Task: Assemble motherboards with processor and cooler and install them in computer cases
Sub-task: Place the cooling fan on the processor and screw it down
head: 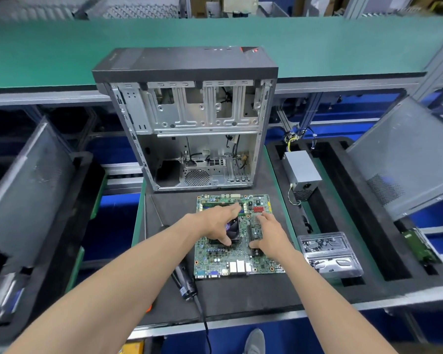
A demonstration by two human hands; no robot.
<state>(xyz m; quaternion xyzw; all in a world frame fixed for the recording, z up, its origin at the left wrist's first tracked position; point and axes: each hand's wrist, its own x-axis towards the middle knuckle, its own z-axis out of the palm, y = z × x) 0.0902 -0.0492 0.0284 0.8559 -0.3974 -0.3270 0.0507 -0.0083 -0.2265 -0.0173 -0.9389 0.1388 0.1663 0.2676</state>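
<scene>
A green motherboard (223, 259) lies flat on the black mat in front of me. A black cooler with a fan (232, 229) sits on its upper middle. My left hand (215, 223) spans the cooler, thumb at the near edge and fingers reaching past the far edge. My right hand (269, 235) rests on the board's right part, thumb by a long memory slot and fingers stretched toward the red connectors (258, 209). An open computer case (189, 139) stands just behind the board, its empty metal interior facing me.
An electric screwdriver (184, 282) with a black cable lies left of the board. A clear plastic tray of small parts (330, 254) sits to the right. Behind the tray lies a grey power supply (302, 175) with cables. Grey case panels lean at both sides; a green conveyor runs behind.
</scene>
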